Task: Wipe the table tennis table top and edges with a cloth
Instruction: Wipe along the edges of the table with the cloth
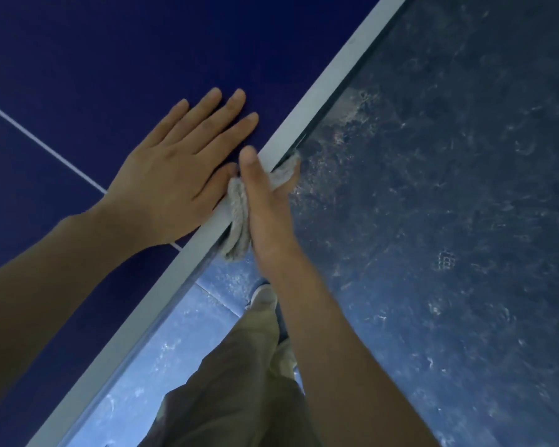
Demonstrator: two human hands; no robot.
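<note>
Right hand [265, 201] grips soft, limp grey terry cloth [238, 217], bunched against table's pale edge [320, 88]; left hand [181, 169] flat, fingers straight.

two hands [178, 175] [265, 208], one cloth [238, 217], one table [78, 59]

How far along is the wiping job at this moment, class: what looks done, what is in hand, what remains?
Done: the blue table top shows no dust or smears, though whether it was wiped cannot be told. In hand: the right hand grips the cloth against the pale table edge, while the left hand rests flat on the top. Left: the rest of that edge, plus any sides out of view.
</note>
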